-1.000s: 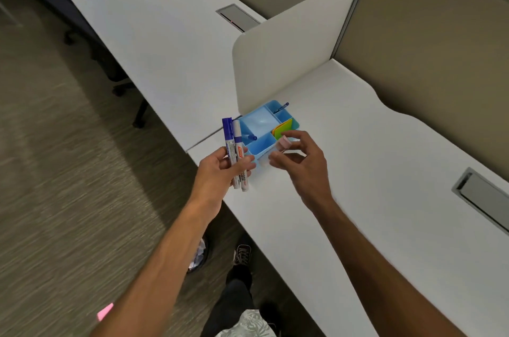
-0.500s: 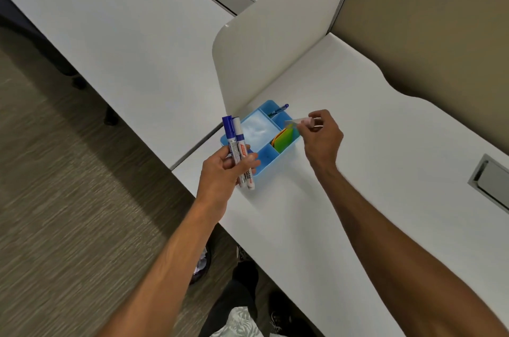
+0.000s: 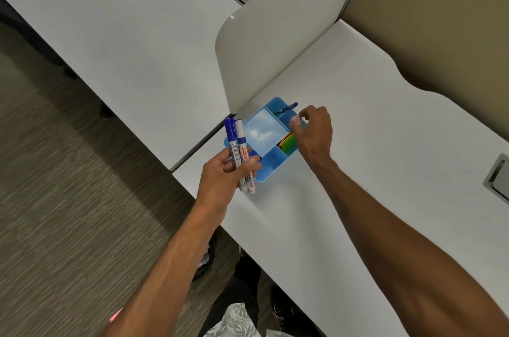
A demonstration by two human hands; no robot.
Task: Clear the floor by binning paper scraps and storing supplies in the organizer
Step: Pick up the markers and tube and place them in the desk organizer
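Note:
A light blue organizer (image 3: 271, 164) with several compartments sits on the white desk (image 3: 358, 171), against the divider's foot. A blue pen (image 3: 287, 108) lies in its far compartment and colourful sticky notes (image 3: 289, 142) stand in the right one. My left hand (image 3: 223, 179) holds two whiteboard markers (image 3: 237, 141) with blue caps upright at the organizer's left edge. My right hand (image 3: 315, 135) hovers over the sticky-note compartment with its fingers curled. Whether anything is pinched in it is hidden.
A white rounded divider (image 3: 270, 42) rises just behind the organizer. A grey cable hatch (image 3: 498, 179) sits at the desk's right. On the carpet lie a pink scrap (image 3: 115, 316) and, under the desk edge, a dark bin (image 3: 205, 262) holding crumpled paper.
My right hand carried a small pale item from in front of the organizer to over its right compartment; the item no longer shows. The left hand kept the markers still.

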